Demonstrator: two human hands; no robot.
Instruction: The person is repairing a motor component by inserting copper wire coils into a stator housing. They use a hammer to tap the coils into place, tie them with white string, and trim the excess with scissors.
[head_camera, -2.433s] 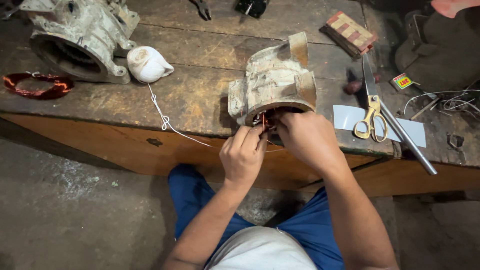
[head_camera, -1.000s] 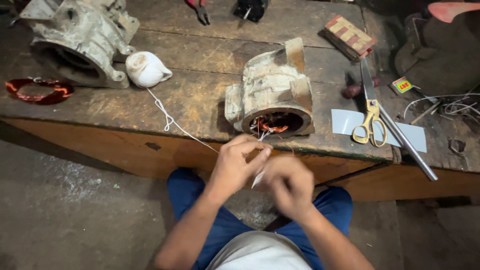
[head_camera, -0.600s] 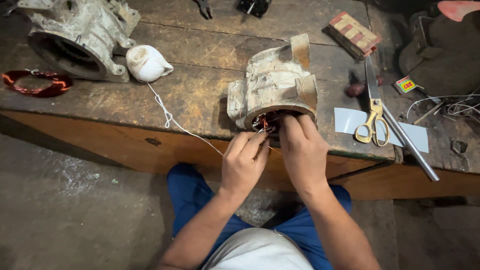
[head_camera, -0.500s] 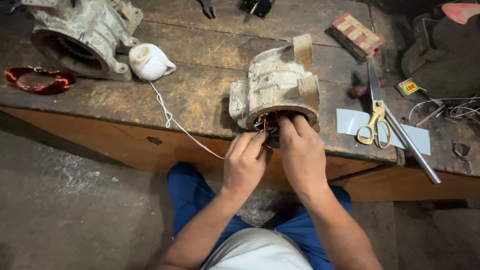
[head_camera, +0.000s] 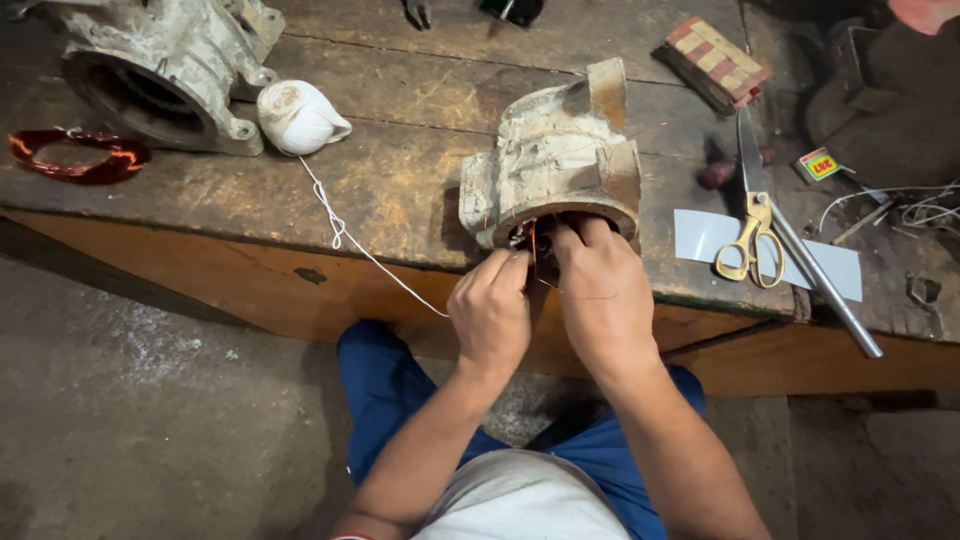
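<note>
Hands: both bunched right at the open mouth of the motor housing (head_camera: 555, 160), at the near edge of the wooden workbench (head_camera: 400, 200).
Left hand (head_camera: 492, 312): fingers pinched shut on something fine, looks like the white string (head_camera: 345, 240) where it reaches the copper windings (head_camera: 535, 245), can't quite make out the pinch itself.
Right hand (head_camera: 603, 295): fingertips curled down into the bore, pressing on the coils; whether it's actually clamping anything, can't tell, it's hidden.
Key relation: the windings sit just ahead of and between both hands, touching the fingertips; the housing's long axis runs away from the person, open end facing them. The hands look about equally near; the right reaches deeper in.
String: trails off left from the left hand, up to a white ball of twine (head_camera: 298, 117).
Right side: brass-handled scissors (head_camera: 750, 235) lying on a grey sheet (head_camera: 700, 235), steel rod (head_camera: 825, 290) beside them.
Far left: second, bigger housing (head_camera: 160, 70), plus a loose red copper coil (head_camera: 75, 160).
Far right: striped block (head_camera: 712, 62).
</note>
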